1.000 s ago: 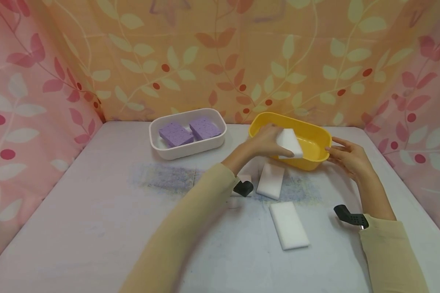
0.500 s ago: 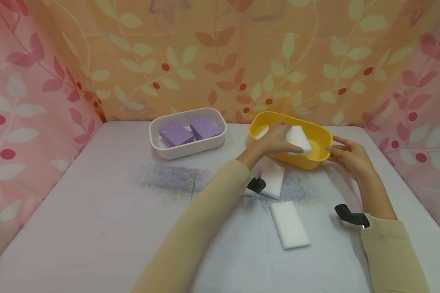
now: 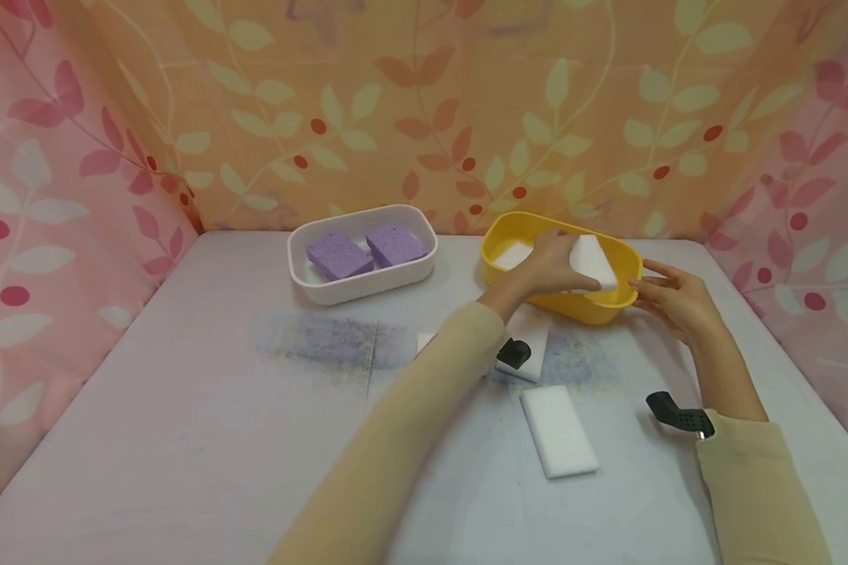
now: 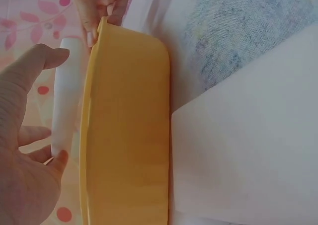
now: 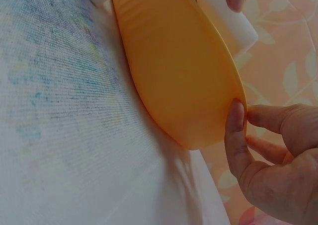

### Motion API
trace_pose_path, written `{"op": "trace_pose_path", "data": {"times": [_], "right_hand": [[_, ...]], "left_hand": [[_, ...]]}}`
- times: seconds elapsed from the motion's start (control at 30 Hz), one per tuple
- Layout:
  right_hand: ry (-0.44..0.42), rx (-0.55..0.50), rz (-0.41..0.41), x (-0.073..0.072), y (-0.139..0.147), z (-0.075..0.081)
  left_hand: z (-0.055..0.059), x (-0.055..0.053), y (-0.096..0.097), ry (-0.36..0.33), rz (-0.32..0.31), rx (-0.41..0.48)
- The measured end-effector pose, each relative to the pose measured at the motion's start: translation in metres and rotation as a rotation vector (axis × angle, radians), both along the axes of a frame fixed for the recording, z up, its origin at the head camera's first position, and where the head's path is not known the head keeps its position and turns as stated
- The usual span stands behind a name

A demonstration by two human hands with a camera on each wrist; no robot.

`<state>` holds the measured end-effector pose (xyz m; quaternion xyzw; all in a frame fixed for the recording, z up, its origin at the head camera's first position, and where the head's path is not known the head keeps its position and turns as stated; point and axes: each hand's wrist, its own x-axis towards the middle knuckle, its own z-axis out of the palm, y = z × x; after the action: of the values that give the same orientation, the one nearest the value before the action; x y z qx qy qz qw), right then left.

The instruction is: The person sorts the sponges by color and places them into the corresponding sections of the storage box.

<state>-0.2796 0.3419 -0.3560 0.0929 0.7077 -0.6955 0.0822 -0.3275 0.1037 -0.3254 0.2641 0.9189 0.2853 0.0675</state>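
My left hand (image 3: 553,263) pinches a white melamine sponge (image 3: 592,264) between thumb and fingers, over the right part of a yellow plastic basin (image 3: 572,306). In the left wrist view the held sponge (image 4: 67,96) stands on edge just above the basin's rim. My right hand (image 3: 678,302) grips the basin's right end; the right wrist view shows its thumb and fingers (image 5: 236,115) pinching the rim. Another white sponge (image 3: 514,255) lies inside the basin at the left, partly behind my left hand.
On the table lie white sponges: one in front (image 3: 558,431), one (image 3: 537,341) just before the basin, and one (image 3: 425,340) mostly hidden by my left sleeve. A white basin (image 3: 353,292) at the back left holds two purple sponges (image 3: 396,245). Flowered cloth (image 3: 424,118) hangs behind.
My left hand has moved right along the basin with the white sponge, uncovering the sponge lying inside at the left. My right hand stays on the rim.
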Motion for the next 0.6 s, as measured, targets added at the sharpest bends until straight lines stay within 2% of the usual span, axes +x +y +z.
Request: {"op": "trace_pose_path", "data": {"times": [0.2,0.37,0.6], "right_hand": [[0.026,-0.031,0.009,-0.0012,-0.0016,-0.0031],[0.029,-0.022,0.014,-0.0021,-0.0028,-0.0047],[0.017,0.001,0.011,-0.0023,-0.003,-0.0033]], "left_hand": [[-0.0026,-0.0031,-0.0005,0.033,-0.002,-0.005],[-0.0066,-0.0036,-0.0024,-0.004,0.007,-0.008],[-0.0054,-0.0008,-0.0039,-0.019,-0.027,-0.011]]}}
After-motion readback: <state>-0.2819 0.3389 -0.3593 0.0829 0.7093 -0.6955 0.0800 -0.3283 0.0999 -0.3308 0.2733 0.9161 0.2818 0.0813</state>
